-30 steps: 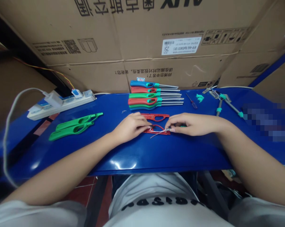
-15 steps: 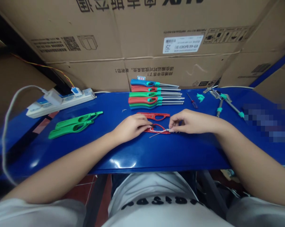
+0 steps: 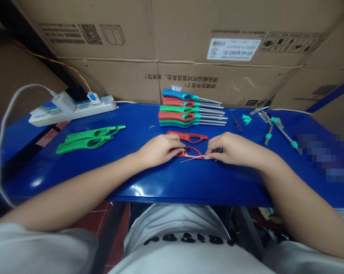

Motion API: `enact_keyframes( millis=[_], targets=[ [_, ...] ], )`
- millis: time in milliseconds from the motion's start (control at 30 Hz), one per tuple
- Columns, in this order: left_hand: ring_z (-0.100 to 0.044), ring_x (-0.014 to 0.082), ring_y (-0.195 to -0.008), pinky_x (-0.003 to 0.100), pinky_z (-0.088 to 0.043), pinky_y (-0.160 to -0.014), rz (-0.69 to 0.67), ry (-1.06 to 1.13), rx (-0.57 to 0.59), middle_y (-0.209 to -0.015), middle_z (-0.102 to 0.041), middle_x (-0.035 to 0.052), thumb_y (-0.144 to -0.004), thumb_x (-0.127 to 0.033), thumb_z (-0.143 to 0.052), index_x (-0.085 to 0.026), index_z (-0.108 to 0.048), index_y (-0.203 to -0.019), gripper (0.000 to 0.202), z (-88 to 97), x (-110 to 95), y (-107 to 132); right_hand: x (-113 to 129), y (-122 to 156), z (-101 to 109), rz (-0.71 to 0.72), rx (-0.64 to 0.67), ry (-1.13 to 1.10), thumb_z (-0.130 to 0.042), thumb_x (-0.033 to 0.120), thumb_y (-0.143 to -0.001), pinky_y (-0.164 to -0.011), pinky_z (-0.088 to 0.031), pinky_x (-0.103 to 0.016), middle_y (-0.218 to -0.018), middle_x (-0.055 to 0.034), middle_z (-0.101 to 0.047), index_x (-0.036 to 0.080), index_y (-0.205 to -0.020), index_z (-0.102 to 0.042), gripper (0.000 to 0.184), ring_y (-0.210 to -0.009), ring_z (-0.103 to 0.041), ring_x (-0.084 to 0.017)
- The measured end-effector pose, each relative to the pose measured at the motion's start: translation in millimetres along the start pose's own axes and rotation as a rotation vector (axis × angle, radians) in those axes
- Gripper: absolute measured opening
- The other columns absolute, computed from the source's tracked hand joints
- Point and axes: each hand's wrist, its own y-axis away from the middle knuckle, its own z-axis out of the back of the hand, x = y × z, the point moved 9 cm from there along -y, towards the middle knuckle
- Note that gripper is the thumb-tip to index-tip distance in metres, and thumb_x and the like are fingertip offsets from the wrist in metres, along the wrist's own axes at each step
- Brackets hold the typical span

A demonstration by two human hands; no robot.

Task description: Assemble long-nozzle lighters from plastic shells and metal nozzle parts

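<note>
In the head view, my left hand (image 3: 162,150) is closed over the left end of the nearer red lighter casing half (image 3: 199,152), a small dark part by its fingertips. My right hand (image 3: 230,149) pinches a small pale end piece of a thin white wire (image 3: 191,155) at the casing's right end. The wire loops across the casing's trigger opening towards my left fingertips. A thin grey tube or rod (image 3: 187,160) slants out below it. Just behind lies the other red casing half (image 3: 190,137). What sits under my fingers is hidden.
Several assembled lighters (image 3: 179,114) are stacked behind the casings. Two green casing halves (image 3: 89,139) lie left, near a power strip (image 3: 77,113). A screwdriver (image 3: 238,126), teal pieces (image 3: 246,120) and metal tubes (image 3: 283,133) lie right. A cardboard wall (image 3: 126,72) rises behind.
The camera view has shifted slightly. My hands remain at the nearer red casing half with the wire, and a bit of teal now shows beneath my right fingers.
</note>
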Motion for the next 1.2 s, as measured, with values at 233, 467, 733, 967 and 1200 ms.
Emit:
enact_keyframes(
  millis=[233,467,733,967,1200],
  targets=[
    [-0.071,0.0181,-0.088,0.027,-0.053,-0.079,-0.024,-0.005,-0.018,-0.097,-0.074,0.0078,-0.098,-0.023,-0.060,-0.015,-0.075,-0.109,0.021,0.7,-3,0,1,0,-1,-0.012,-0.016,0.092,-0.059,0.028,-0.092,-0.070,-0.044,-0.028,-0.089,-0.0060,-0.076,0.020,-0.085,-0.076,0.020,-0.079,-0.066,-0.019],
    [-0.070,0.0170,-0.086,0.026,-0.053,-0.077,-0.029,-0.016,-0.013,-0.095,-0.073,0.0068,-0.098,-0.021,-0.061,-0.015,-0.076,-0.108,0.019,1.1,-5,0,-3,1,-3,-0.037,-0.023,0.111,-0.063,0.025,-0.090,-0.066,-0.040,-0.027,-0.089,-0.0029,-0.074,0.021,-0.082,-0.074,0.014,-0.077,-0.064,-0.017],
    [-0.069,0.0157,-0.083,0.025,-0.053,-0.076,-0.043,0.008,-0.013,-0.091,-0.072,0.0065,-0.097,-0.020,-0.061,-0.014,-0.076,-0.106,0.019,-3.4,-13,2,0,5,0,-0.033,-0.003,0.153,-0.059,0.021,-0.091,-0.066,-0.038,-0.027,-0.087,-0.0035,-0.072,0.019,-0.079,-0.069,0.016,-0.074,-0.061,-0.016],
    [-0.071,0.0163,-0.087,0.025,-0.053,-0.078,-0.016,0.030,-0.053,-0.096,-0.074,0.0066,-0.097,-0.021,-0.061,-0.014,-0.076,-0.105,0.017,-2.6,-14,4,4,7,3,-0.024,0.025,0.202,-0.057,0.020,-0.094,-0.067,-0.038,-0.027,-0.089,-0.0047,-0.072,0.019,-0.083,-0.070,0.017,-0.076,-0.062,-0.017],
    [-0.071,0.0172,-0.089,0.026,-0.054,-0.078,-0.003,0.048,-0.082,-0.100,-0.075,0.0075,-0.097,-0.022,-0.062,-0.015,-0.075,-0.106,0.018,-2.9,-12,4,4,8,5,0.007,0.023,0.176,-0.057,0.022,-0.094,-0.068,-0.040,-0.027,-0.090,-0.0053,-0.072,0.019,-0.084,-0.071,0.017,-0.078,-0.063,-0.018]
  ],
)
